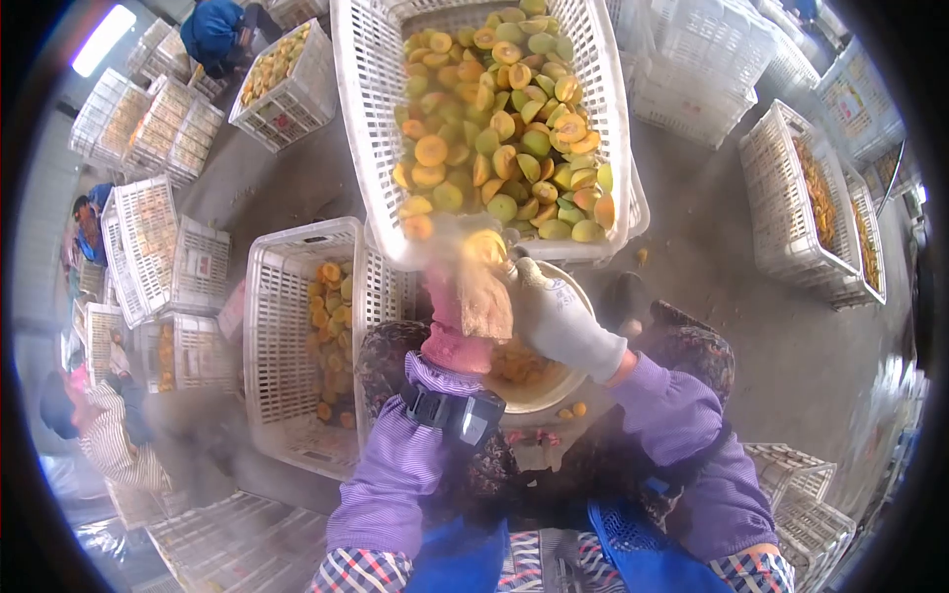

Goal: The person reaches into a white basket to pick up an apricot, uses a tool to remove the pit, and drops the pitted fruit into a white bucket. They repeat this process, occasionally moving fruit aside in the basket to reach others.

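Note:
In the head view my left hand point(467, 292), in a pink glove with a tan cloth-like cover, holds a yellow-orange fruit half point(484, 246) at the near edge of a white crate point(484, 259). That crate is heaped with green and orange halved fruit point(514, 128). My right hand point(559, 314), in a white glove, is closed beside the fruit, its fingertips near a small metal piece; what it grips is too small to make out. Below both hands stands a pale round bowl point(542, 397) with orange pieces inside. The lens is hazy around my left hand.
A tall white crate point(297, 237) with fruit halves stands at the left. More crates point(791, 198) stand at the right, with stacks point(148, 237) at the far left. People point(213, 35) are at the upper left, and another person point(114, 430) is at the lower left.

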Available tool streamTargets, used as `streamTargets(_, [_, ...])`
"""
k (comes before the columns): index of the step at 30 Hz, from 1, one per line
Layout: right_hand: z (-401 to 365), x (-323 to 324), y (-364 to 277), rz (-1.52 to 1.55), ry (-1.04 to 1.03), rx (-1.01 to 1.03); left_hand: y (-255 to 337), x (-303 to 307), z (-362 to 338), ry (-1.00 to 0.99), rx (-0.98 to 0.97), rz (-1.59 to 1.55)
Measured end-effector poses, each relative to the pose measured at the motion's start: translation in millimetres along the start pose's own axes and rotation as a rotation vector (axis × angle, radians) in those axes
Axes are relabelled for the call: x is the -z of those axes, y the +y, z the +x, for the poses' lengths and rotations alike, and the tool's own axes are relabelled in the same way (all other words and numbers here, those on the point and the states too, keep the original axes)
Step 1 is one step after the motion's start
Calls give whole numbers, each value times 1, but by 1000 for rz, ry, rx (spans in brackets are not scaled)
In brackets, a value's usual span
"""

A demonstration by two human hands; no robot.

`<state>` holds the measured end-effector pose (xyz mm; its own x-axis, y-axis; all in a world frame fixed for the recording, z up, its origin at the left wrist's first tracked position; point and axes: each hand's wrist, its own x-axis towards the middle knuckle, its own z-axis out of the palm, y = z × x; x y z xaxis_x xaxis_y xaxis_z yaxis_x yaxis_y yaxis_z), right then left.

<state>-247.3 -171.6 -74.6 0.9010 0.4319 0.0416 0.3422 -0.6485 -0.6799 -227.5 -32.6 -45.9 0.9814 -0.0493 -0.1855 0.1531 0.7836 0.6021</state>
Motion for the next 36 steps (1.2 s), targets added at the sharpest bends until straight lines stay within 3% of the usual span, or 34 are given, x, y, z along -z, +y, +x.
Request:
streamTargets(3, [3,5,-1,7,-39,3,2,9,6,-2,24,76])
streamTargets(7, [0,7,5,-115,-85,184,10,6,-6,-196,-351,828])
streamTargets(9, [-2,0,12,-262,-42,268,9,13,-7,-200,-422,946])
streamTargets(13, [-6,-12,9,-702,265,368,-6,14,-1,-56,-539,918])
streamTargets(15, [-3,-5,9,-632,208,344,-4,2,0,-28,-394,649])
streamTargets(16, [-2,-5,11,-588,191,333,3,-2,1,-26,-172,325])
streamTargets(18, [-1,-17,27,-403,187,329,11,-10,3,-24,46,3])
streamTargets(20, [-1,-10,29,-160,163,339,12,-15,0,-21,50,6])
streamTargets(22, [1,8,17,39,137,339,8,-18,2,-56,-285,658])
streamTargets(24, [5,7,18,118,137,411,8,-22,-1,-44,-383,863])
streamTargets(27, [10,5,24,-71,213,594,12,-31,-1,2,-301,652])
streamTargets(30, [3,-5,28,-428,102,487,6,-11,11,-28,-419,819])
streamTargets(33, [-7,-10,29,-296,44,338,9,-5,10,-76,-447,977])
streamTargets(36, [-4,28,-2,47,53,242,15,-9,10,-125,-309,772])
